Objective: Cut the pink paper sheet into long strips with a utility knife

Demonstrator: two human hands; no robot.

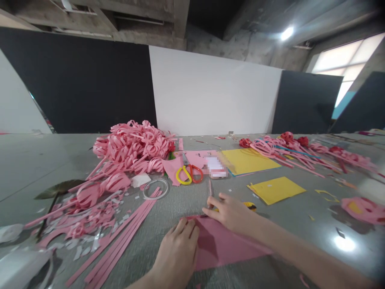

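Note:
A pink sheet (pixel 222 247) lies on the grey floor close to me. My left hand (pixel 179 249) rests on its left edge, fingers bent and close together, pressing on the sheet. Across the sheet's far edge reaches my right hand (pixel 230 210), its fingers apart; no object shows in its grasp. A thin strip (pixel 210 188) stands out just beyond the right fingers. Partly behind the right hand is a yellow and black tool (pixel 250 206). Scissors (pixel 189 175) with yellow and red handles lie farther off, beside a phone (pixel 217 167).
Pink paper strips (pixel 129 237), scraps and a ring of wire (pixel 155 189) lie at left, before a heap of pink paper flowers (pixel 135 146). Yellow sheets (pixel 278 190) and more pink and red flowers (pixel 288 146) are on the right. Panels (pixel 210 92) stand behind.

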